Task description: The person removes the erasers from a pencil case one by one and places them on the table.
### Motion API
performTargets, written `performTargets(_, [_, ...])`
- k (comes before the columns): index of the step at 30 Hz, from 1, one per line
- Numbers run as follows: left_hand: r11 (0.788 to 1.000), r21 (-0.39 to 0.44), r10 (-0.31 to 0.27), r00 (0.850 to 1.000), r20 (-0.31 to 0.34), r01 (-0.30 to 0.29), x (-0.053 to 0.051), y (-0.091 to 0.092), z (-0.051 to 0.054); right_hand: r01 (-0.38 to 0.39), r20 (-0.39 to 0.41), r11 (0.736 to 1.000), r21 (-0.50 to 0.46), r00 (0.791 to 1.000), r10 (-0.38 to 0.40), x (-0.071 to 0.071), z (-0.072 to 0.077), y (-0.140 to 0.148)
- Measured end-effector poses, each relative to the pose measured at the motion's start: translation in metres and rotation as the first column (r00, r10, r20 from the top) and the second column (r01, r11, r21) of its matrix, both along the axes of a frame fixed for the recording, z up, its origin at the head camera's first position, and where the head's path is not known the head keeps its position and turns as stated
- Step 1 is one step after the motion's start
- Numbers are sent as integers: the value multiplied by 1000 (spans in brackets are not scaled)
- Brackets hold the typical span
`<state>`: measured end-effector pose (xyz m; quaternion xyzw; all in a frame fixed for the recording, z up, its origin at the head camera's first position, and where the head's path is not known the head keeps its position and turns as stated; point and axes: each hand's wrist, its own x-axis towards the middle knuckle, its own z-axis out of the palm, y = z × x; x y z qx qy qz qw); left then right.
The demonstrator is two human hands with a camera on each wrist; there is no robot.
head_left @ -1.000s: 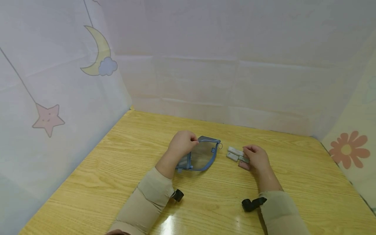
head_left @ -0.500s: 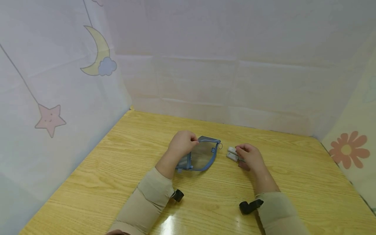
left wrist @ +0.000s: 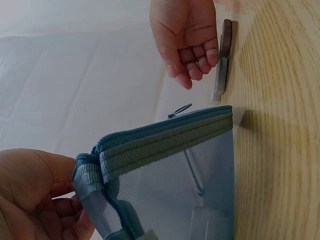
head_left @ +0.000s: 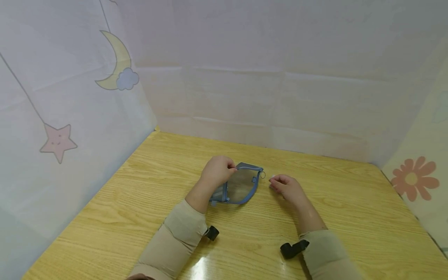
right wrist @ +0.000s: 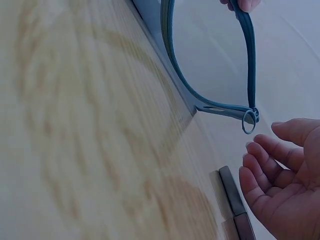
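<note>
A blue zip pouch with sheer mesh sides (head_left: 241, 186) stands with its mouth gaping on the table. My left hand (head_left: 217, 171) pinches its upper edge, as the left wrist view also shows. On the zip's right end hangs a small ring (right wrist: 249, 122). To the right of the pouch, my right hand (head_left: 288, 190) hovers with fingers loosely bent and thumb apart, holding nothing. Small flat bars lie beside that hand: a grey one (right wrist: 231, 190) and a brownish one (right wrist: 243, 227). In the head view the hand hides most of them.
The wood-grain table (head_left: 168, 167) extends around both hands. A pale fabric wall (head_left: 238, 97) rises behind it, with side panels at left and right. Black wrist cameras (head_left: 212, 233) stick out from both sleeves.
My right hand has moved left over the small bars toward the pouch, covering them in the head view. The left hand and the pouch have stayed nearly still.
</note>
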<state>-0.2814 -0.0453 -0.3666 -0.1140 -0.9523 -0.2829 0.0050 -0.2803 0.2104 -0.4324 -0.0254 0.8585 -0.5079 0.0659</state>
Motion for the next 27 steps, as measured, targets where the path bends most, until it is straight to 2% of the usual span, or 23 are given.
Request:
performTargets(5, [1000, 2, -3, 1000, -7, 3, 0, 1, 1, -21, -24, 999, -45, 1000, 20, 1, 0, -4])
performTargets(11, [1000, 9, -8, 1000, -11, 8, 1, 1, 2, -99, -46, 986, -136, 995, 94, 2, 4, -15])
performTargets(14, [1000, 8, -7, 1000, -5, 7, 2, 1, 3, -124, -42, 981, -152, 992, 119, 2, 4, -22])
performTargets(23, [1000, 6, -9, 1000, 10, 9, 0, 3, 7, -174, -19, 980, -93, 985, 173, 2, 5, -37])
performTargets(27, [1000, -4, -9, 1000, 18, 9, -2, 3, 7, -197, -21, 980, -13, 980, 197, 2, 5, -46])
